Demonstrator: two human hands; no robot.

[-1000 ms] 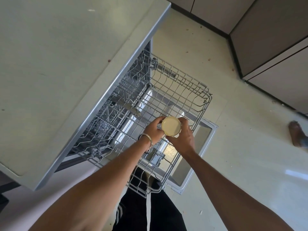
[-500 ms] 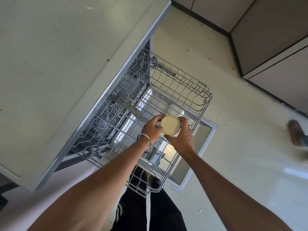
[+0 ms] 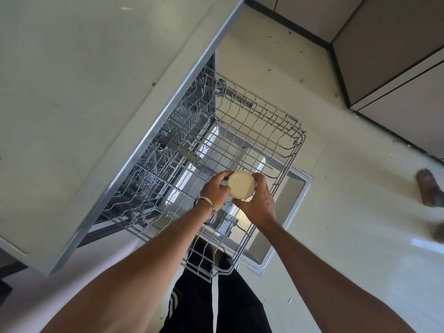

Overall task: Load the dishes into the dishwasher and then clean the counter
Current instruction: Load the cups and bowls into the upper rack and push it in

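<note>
A pale tiled floor (image 3: 336, 164) lies under black trousers (image 3: 216, 306). Above the pulled-out wire rack (image 3: 252, 131), the left hand (image 3: 216, 188) and right hand (image 3: 259, 205) curl their fingers around a cream cup (image 3: 241, 184). The counter (image 3: 84, 92) overhangs the rack's left; cabinets (image 3: 384, 56) stand beyond.

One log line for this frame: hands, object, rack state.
left hand + right hand: holding cream cup, base up | over upper rack, pulled out | rack: no dishes

Cup (image 3: 241, 184) pale cream-yellow; dishwasher rack (image 3: 242, 131) grey wire; counter (image 3: 84, 80) off-white with grey edge; floor (image 3: 348, 188) cream with brown specks; trousers (image 3: 216, 306) black with white stripes; bracelet (image 3: 208, 201) silver.
</note>
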